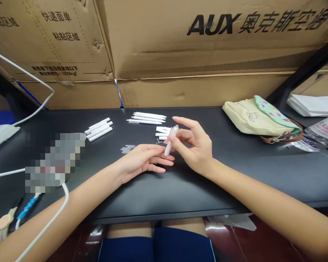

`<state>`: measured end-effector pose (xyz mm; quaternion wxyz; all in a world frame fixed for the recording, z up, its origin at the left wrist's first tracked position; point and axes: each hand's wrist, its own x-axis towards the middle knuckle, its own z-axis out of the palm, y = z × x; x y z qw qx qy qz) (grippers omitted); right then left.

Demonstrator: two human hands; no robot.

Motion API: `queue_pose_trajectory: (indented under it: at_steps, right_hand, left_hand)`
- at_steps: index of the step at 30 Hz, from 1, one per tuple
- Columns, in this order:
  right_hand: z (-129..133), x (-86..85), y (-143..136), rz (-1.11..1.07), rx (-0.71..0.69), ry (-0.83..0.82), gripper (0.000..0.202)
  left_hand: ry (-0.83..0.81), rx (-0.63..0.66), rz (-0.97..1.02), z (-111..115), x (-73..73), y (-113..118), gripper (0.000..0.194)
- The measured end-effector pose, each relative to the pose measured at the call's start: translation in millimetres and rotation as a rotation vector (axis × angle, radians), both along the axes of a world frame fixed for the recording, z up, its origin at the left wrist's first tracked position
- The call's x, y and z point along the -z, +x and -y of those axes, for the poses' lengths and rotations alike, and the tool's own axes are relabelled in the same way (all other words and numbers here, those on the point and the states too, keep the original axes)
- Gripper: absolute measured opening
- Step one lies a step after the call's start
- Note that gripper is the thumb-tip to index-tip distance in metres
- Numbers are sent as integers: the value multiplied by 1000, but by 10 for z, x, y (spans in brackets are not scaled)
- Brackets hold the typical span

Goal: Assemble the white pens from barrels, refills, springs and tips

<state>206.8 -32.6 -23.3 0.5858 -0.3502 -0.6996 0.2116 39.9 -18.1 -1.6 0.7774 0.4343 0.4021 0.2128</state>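
Over the counter [158, 198], a tilted white pen piece [168, 148] is pinched by the right hand [199, 147] beside the loosely open left hand [139, 160], while white tubes [101, 134] and pens [149, 119] are grouped separately, seemingly for easy reach.

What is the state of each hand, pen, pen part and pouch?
Right hand: closed, pinching
White pen barrel: tilted, between fingertips
Left hand: fingers spread, grip unclear
White pens: lying side by side
White tubes: lying side by side
Short white pieces: lying, partly hidden
Clear thin tubes: lying, partly hidden
Small dark parts: lying loose
Cream pouch: lying, flap folded over
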Motion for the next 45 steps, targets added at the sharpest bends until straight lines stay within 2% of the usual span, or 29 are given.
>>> queue_pose_trajectory:
  at_steps: [6,12,15,20,34,38,45]
  right_hand:
    - [-14,27,4,-8,-10,45,20]
    - [0,21,5,23,4,10,27]
    - [14,11,-4,-37,5,-27,31]
    - [-9,-12,-17,-172,37,-76,25]
    - [-121,-35,12,-277,72,-174,24]
    - [-109,-38,4,-275,58,-181,25]
    - [-129,-48,19,-284,47,-204,26]
  left_hand:
    - [9,28,1,2,-2,-4,17]
    - [17,33,-4,6,5,-18,20]
    - [23,33,10,3,15,-25,20]
    - [11,44,14,4,16,-33,20]
    - [46,55,-10,-11,38,-53,19]
    - [62,2,-3,-8,38,-51,19]
    - [248,-116,-68,41,-12,-31,24]
